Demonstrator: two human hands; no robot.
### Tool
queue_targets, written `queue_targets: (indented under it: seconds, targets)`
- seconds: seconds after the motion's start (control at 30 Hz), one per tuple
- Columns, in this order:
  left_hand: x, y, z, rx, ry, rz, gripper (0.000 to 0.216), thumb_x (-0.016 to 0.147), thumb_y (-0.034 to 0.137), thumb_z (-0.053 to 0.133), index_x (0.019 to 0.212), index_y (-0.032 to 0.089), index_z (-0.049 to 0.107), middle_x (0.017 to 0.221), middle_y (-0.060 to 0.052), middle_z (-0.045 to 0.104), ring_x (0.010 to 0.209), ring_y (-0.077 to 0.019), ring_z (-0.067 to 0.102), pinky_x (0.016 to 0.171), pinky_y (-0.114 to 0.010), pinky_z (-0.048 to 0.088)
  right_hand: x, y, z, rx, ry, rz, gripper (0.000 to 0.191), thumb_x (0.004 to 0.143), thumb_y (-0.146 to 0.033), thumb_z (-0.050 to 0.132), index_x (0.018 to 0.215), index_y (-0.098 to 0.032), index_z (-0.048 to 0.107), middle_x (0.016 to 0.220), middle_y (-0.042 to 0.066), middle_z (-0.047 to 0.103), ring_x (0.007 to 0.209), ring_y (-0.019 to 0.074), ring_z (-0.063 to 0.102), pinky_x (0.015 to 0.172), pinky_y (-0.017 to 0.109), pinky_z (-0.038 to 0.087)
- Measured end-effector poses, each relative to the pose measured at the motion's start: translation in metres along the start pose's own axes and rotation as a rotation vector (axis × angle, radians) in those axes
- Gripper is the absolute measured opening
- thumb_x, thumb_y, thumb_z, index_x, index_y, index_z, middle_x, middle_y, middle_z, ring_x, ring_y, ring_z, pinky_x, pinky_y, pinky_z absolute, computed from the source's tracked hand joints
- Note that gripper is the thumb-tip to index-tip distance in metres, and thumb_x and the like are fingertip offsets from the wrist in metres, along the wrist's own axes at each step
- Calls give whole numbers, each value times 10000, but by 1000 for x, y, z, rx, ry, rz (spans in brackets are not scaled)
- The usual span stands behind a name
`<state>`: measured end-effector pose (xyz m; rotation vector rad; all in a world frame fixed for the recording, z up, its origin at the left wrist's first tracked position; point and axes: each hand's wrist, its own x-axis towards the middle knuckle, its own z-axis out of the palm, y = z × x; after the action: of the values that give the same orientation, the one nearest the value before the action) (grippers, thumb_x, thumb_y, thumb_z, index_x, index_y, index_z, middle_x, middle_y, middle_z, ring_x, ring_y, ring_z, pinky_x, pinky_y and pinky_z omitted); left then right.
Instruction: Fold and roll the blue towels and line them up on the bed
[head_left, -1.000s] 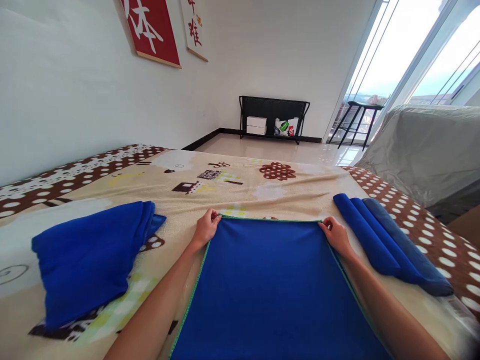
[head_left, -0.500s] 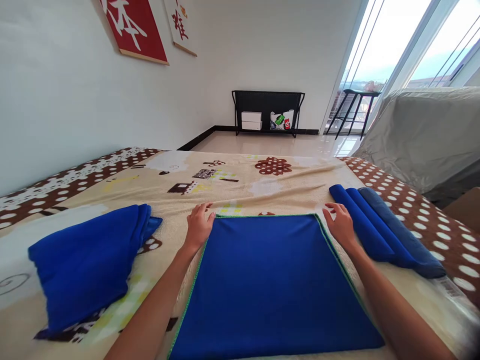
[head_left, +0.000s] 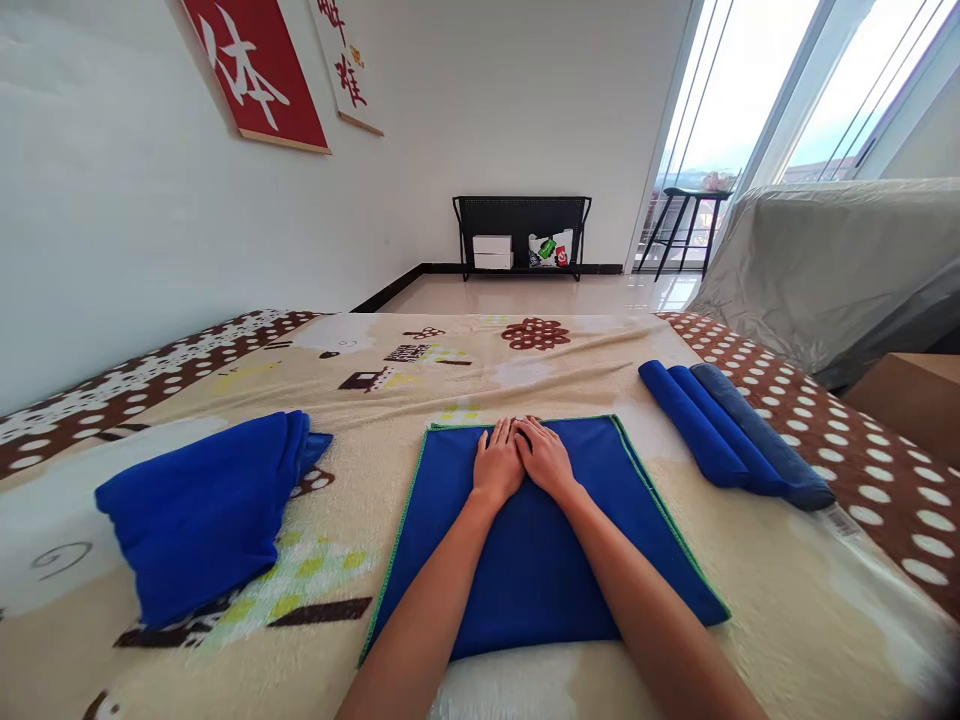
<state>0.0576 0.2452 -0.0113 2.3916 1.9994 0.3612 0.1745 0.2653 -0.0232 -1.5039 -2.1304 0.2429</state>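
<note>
A patterned blanket covers the bed. On it, at the left, lies a loosely folded heap of blue towels; at the right, three rolled towels lie side by side, touching. Nothing stands between the hands and either group. A black rack stands against the far wall. Between heap and rolls, a flat blue towel with green edging is spread. The left hand and right hand rest on it near its far edge, palms down, fingers straight, touching each other and gripping nothing.
</note>
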Motion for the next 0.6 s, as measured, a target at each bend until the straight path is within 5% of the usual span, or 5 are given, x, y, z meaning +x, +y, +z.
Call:
queue_targets:
  seconds: [0.37,0.6]
  targets:
    - [-28,-111,-15,102,23,-221,622,1028,508,254,1551,186,351,1622,-83,308,1510,-241,275,1223,-517,211,-32,117,-52,-204,-56,178,621,1035,-521,290,1539,-172,385,1600,77,330,1511,209,260,1250,428,174]
    - [-44,-120,-19,118,65,-257,601,1028,492,269,1543,201,376,1624,-94,304,1506,-260,285,1222,-525,201,-55,141,-66,-276,-43,204,647,1033,-536,248,1539,-156,382,1600,72,326,1505,205,278,1249,423,193]
